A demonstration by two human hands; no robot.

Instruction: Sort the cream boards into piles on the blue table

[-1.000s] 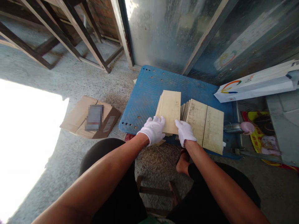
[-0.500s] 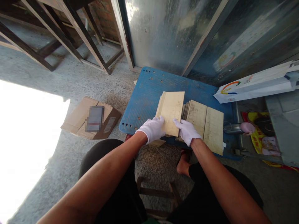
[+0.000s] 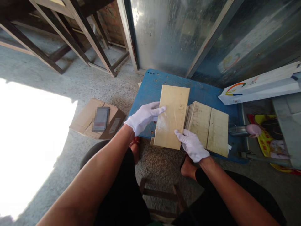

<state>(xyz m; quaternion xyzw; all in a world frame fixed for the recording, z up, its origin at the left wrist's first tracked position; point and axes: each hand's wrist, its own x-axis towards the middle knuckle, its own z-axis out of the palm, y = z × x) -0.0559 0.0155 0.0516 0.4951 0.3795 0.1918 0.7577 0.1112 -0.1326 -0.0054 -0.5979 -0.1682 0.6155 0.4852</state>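
Both hands on one pale panel (image 3: 171,119), flat face up, faint marks near its right long side. It sits over the near edge of the bench (image 3: 152,88), left of mid-length, its lower end past that edge. More pieces show under its lower left corner; can't tell how many.

Left hand (image 3: 145,117): white glove, grip pinching the panel's left long side about halfway up, thumb on the face, fingers mostly hidden behind. Right hand (image 3: 191,144): white glove, grip pinching the right long side near the lower corner, thumb on the face.

Right half of bench: two stacks side by side, inner stack (image 3: 199,122) and outer stack (image 3: 218,131), running to the near edge. Inner one has pieces leaning at its left side, dark smudges on top. Jar (image 3: 236,129) with pink lid (image 3: 253,130) lies at the right edge, just beside the outer stack. White paper bag (image 3: 261,84) at the far right corner.

Cardboard box (image 3: 82,122) on the floor off the left edge, pixelated item (image 3: 101,119) on top.
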